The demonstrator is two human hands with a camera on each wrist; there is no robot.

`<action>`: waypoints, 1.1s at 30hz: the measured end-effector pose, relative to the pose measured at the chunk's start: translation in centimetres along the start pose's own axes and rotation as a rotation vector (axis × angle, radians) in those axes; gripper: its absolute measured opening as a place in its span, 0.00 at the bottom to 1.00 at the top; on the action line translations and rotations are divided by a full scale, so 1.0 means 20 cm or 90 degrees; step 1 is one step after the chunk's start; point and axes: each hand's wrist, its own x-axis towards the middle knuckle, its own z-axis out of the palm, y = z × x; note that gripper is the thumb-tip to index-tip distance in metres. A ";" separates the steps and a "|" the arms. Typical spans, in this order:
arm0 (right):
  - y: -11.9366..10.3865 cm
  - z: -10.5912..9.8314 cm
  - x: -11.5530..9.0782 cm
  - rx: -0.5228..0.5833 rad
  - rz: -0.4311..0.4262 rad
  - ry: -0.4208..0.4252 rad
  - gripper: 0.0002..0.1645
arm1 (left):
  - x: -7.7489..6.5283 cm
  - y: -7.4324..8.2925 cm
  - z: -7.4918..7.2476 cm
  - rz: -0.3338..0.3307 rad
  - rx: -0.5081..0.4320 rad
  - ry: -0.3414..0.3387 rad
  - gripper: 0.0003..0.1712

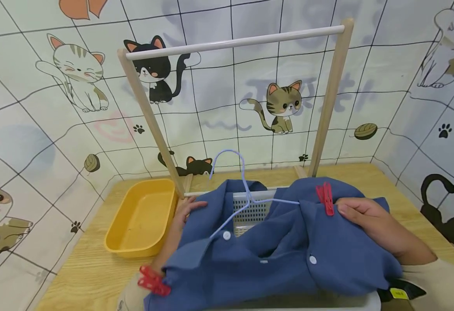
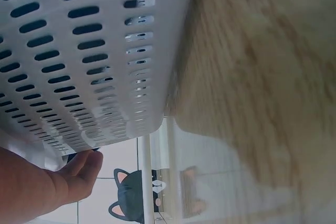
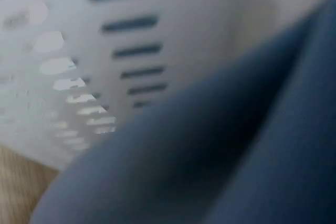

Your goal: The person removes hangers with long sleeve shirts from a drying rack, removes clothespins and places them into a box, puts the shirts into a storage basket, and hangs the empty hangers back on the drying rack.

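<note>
A blue buttoned shirt (image 1: 250, 268) lies spread over a white perforated basket (image 1: 250, 211). The lilac hanger (image 1: 246, 185) sits in its collar, hook upward. One red clothespin (image 1: 327, 198) is on the shirt's right part, another red clothespin (image 1: 154, 280) at its lower left. At the basket's far left end, my left hand (image 1: 184, 214) grips the rim; in the left wrist view its fingers (image 2: 86, 169) curl at the basket's end. My right hand (image 1: 371, 220) grips the shirt beside the right clothespin, thumb on top, other fingers partly hidden. Cloth blocks much of the right wrist view.
Behind the basket stands a wooden rack (image 1: 330, 99) with a white top bar (image 1: 234, 43). A yellow tray (image 1: 141, 216) is on the wooden table (image 1: 79, 272) to the left. Cat-patterned walls (image 1: 211, 95) enclose the back and sides.
</note>
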 end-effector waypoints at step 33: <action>0.17 -0.01 0.07 -0.205 0.070 0.185 0.17 | -0.27 0.83 0.03 -0.025 0.039 0.186 0.33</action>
